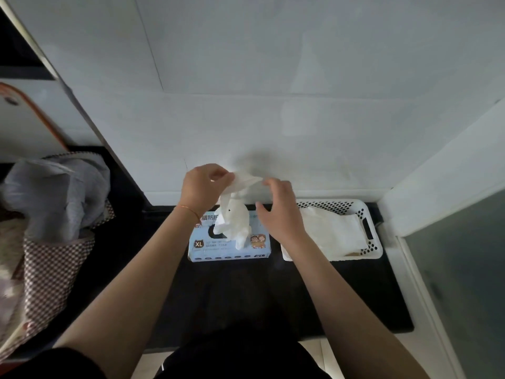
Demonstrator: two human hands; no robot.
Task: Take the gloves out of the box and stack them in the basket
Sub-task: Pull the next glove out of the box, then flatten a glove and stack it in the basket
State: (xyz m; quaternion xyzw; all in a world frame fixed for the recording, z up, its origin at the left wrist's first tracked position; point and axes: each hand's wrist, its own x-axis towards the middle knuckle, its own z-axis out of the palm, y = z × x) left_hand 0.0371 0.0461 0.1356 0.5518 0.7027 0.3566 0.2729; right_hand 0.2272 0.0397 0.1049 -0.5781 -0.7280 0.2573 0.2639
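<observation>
A light blue glove box [203, 248] marked XL lies on the dark counter, its oval opening facing up. A white glove [232, 214] hangs above the box. My left hand [203, 187] pinches its upper end, and my right hand [276, 206] holds the same end from the right with its fingertips. The glove's lower part dangles over the box opening. To the right stands a white perforated basket [369, 214] with flat white gloves [332, 231] lying stacked in it.
The dark counter [232, 291] runs along a white tiled wall [273, 119]. A checkered bag with grey cloth [54, 203] stands at the left. A white frame with frosted glass [451, 269] borders the right side.
</observation>
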